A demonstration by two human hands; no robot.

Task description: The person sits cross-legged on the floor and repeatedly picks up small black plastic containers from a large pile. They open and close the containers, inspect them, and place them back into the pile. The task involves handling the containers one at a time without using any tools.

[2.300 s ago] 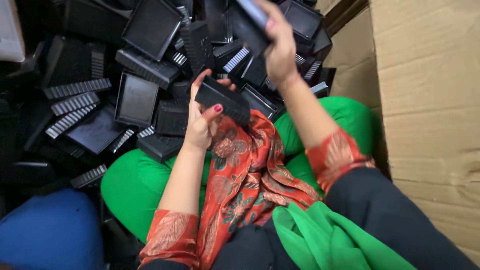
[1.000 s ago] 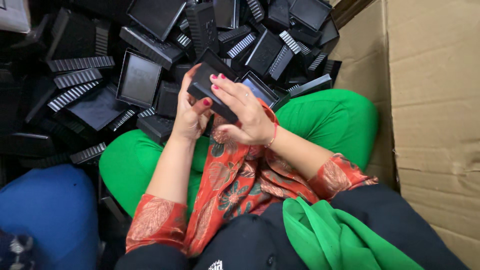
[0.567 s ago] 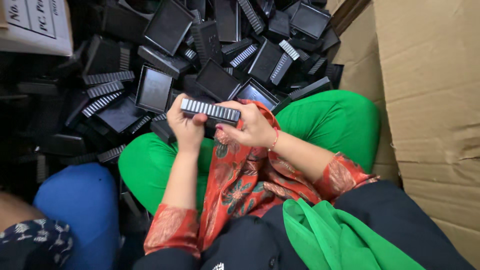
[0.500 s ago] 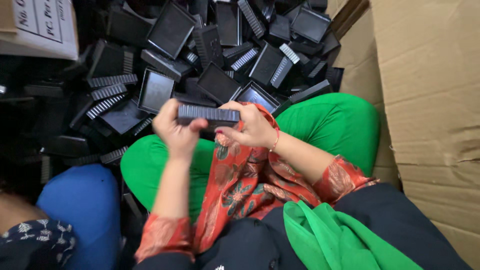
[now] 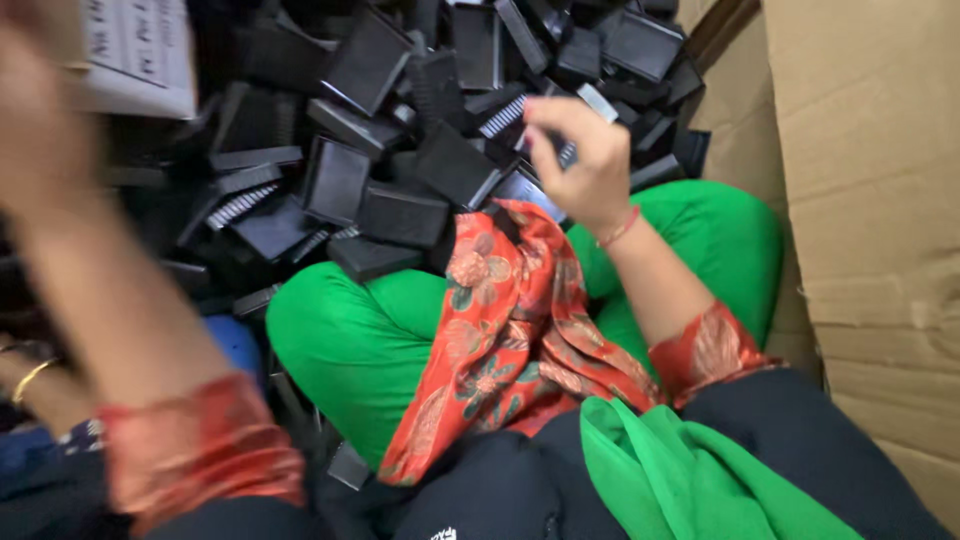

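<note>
Right hand (image 5: 585,165) hovers above the pile of black plastic parts (image 5: 400,150), fingers curled and pinching near a ribbed grey piece (image 5: 570,150); can't tell if it actually grips it. Left hand (image 5: 40,120) raised at far left, blurred, grip unclear. Green trousers (image 5: 360,340) and red floral cloth (image 5: 510,320) below, cardboard wall (image 5: 870,200) on the right.

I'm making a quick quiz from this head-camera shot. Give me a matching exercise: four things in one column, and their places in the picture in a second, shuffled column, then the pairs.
Things:
1. right hand
2. blurred left forearm
3. brown cardboard wall
4. red floral cloth

Places:
A. along the right edge
B. draped over the green lap
C. near the camera at far left
D. over the pile of black plastic trays

Pairs: 1-D, 2-C, 3-A, 4-B
</note>
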